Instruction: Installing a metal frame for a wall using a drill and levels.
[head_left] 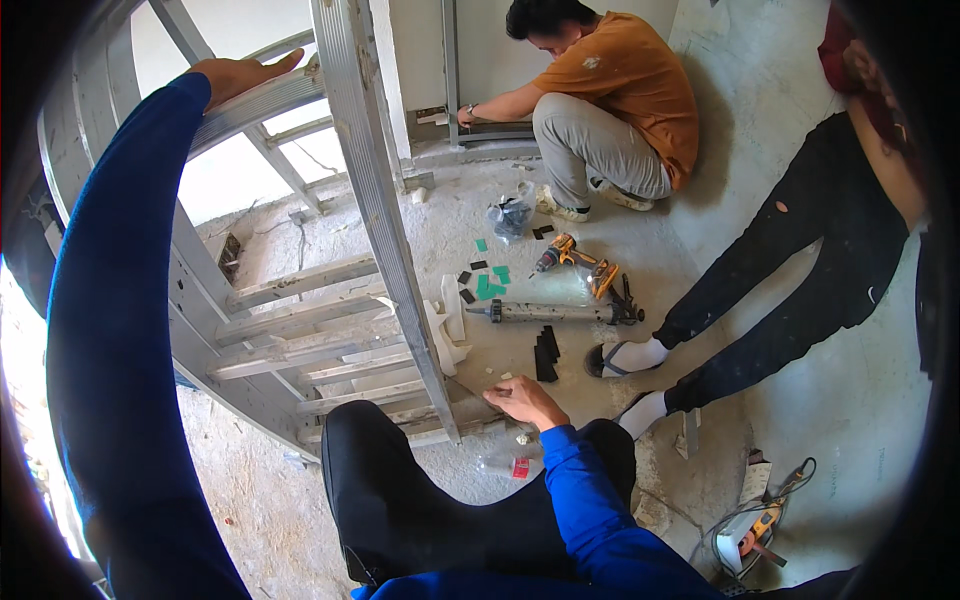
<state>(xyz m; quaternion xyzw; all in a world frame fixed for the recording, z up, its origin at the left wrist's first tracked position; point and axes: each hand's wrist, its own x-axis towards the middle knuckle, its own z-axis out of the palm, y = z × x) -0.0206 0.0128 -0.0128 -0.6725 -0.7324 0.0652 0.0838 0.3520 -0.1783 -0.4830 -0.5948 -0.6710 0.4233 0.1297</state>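
Grey aluminium stepladder: stood upright on the dusty concrete floor, rungs dust-streaked; an upper rung is gripped by the left hand, its foot is neared by the right hand.

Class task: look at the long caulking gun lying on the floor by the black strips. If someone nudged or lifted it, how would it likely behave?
The caulking gun has a round tube, so it might roll slightly, though its handle end would probably stop it. It looks rigid, not floppy. Lifted by the handle, the long barrel would likely feel front-heavy.
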